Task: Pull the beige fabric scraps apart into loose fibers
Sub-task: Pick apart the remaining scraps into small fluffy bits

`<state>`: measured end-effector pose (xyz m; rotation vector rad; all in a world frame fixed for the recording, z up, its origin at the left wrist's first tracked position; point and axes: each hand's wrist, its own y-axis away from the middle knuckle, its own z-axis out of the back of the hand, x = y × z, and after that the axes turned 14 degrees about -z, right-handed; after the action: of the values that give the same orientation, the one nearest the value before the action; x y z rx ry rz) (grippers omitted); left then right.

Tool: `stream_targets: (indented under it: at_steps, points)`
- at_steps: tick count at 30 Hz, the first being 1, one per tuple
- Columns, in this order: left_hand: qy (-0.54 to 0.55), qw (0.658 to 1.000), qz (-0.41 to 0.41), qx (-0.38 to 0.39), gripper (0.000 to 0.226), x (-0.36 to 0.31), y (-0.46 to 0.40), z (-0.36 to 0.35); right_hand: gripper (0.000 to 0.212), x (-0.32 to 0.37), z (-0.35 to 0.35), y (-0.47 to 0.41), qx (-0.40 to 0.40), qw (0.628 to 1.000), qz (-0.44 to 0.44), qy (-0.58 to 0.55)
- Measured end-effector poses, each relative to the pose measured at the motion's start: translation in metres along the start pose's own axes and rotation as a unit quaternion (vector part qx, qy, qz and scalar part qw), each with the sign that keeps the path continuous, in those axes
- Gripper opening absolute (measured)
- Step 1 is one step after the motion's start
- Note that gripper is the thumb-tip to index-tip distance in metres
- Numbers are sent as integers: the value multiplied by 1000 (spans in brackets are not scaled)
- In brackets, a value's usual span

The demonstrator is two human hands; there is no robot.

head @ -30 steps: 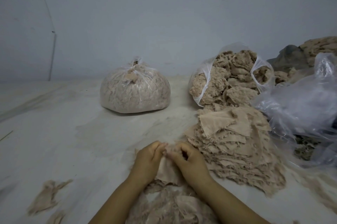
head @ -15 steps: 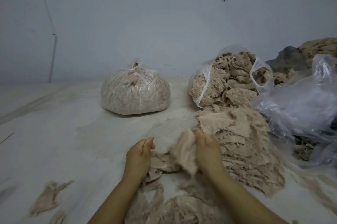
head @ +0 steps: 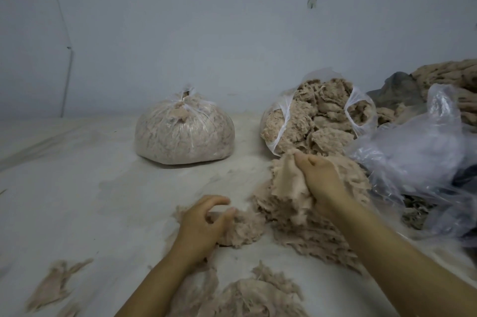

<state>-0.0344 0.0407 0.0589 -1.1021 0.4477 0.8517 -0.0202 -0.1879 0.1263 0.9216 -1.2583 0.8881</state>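
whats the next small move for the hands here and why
Probably bring the right hand, gripping a beige scrap above the scrap pile, toward the left hand so both can pull it apart; the left only rests curled on a fiber clump.

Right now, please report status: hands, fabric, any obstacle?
Right hand grips beige fabric scrap over scrap pile. Left hand rests on loose fiber clump, fingers curled. Nothing in the way.

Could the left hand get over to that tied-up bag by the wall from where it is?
Probably yes: bare floor lies between the left hand and the tied bag, though it grips a fiber clump.
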Motion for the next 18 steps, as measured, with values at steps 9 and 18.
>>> stream_targets:
  at_steps: [9, 18]
  points:
    - [252, 954, 110, 115, 19, -44, -8, -41, 25, -5, -27, 12, -78, 993, 90, 1]
    - [163, 924, 127, 322, 10, -34, -13, -13, 34, 3, 21, -31, -66, 994, 57, 61]
